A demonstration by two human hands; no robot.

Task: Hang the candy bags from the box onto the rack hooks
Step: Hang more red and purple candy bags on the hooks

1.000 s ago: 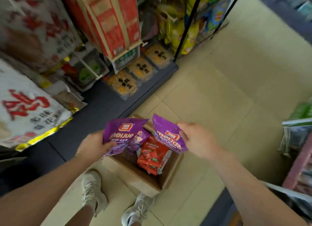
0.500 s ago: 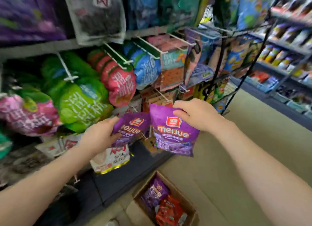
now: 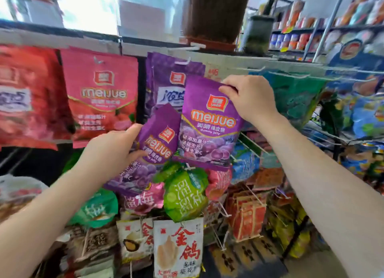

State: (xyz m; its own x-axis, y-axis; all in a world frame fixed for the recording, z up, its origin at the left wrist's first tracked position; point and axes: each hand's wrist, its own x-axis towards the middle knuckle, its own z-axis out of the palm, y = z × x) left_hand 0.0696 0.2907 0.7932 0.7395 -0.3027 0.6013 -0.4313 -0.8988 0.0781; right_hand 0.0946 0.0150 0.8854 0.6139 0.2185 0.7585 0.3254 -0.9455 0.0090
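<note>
My right hand [image 3: 249, 96] pinches the top right corner of a purple meijue candy bag [image 3: 209, 123] and holds it upright in front of the rack. Behind it, purple bags [image 3: 164, 80] of the same brand hang from a white hook [image 3: 184, 61]. My left hand [image 3: 112, 148] grips another purple meijue bag [image 3: 153, 144] lower and to the left, tilted, and more purple packaging shows under it. The box is out of view.
Pink meijue bags [image 3: 99, 94] and red bags [image 3: 27, 94] hang to the left. Green and pink plum packs [image 3: 185, 194] and nut packs [image 3: 178, 248] hang below. Bare wire hooks [image 3: 251, 144] stick out on the right. A wire rack [image 3: 332, 136] with snacks stands at far right.
Both hands have risen with their purple bags from low over the box to the upper rack row. The view has tilted up, so the box has left the frame.
</note>
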